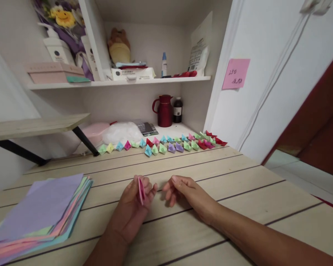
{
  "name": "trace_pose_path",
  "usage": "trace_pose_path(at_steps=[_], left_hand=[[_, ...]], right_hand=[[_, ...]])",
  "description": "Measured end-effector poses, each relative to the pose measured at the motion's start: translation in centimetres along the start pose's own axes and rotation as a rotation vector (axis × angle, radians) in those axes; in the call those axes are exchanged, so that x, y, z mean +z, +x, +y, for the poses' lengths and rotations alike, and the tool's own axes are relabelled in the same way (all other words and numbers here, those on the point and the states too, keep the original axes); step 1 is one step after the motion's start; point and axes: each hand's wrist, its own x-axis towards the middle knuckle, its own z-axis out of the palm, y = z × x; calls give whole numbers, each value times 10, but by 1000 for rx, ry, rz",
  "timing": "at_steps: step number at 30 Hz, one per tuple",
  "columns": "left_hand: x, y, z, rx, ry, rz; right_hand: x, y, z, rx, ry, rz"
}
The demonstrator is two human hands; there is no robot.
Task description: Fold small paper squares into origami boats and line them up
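My left hand [135, 203] pinches a small piece of folded pink paper [141, 191] between thumb and fingers, a little above the table. The paper stands on edge, with a gap showing between its layers. Just to the right, my right hand [185, 192] hovers with loosely curled fingers and holds nothing that I can see. Beyond both hands, several small folded paper boats [179, 147] in green, blue, purple, pink, yellow and red stand in rows along the table's back. A stack of coloured paper sheets [44, 207], purple on top, lies at the left.
The slatted wooden table [255, 207] reaches back to a white shelf unit. A dark red jug [165, 111] and a brown bottle [177, 110] stand behind the boats. A small raised wooden shelf [39, 125] with black legs overhangs the left back. A pink note [235, 74] hangs at right.
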Motion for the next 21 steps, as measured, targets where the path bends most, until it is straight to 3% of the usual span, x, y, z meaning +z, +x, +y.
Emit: trace_pose_path(at_steps=[3,5,11,15,17,21], left_hand=[[1,-2,3,-23,-177,-179],[2,-3,4,-44,-199,-208],[5,-2,5,-26,-68,-86],[-4,4,2,11,81,119],[-7,6,2,8,48,183],[-3,1,5,-32,-128,-30]], right_hand=[[0,0,2,-15,-33,-53],[0,-1,3,-27,-63,-89],[0,-5,2,-66,-150,-94],[2,-10,-5,-216,-335,14],[3,-13,-7,-303,-438,32],[6,-18,-7,-392,-506,-54]])
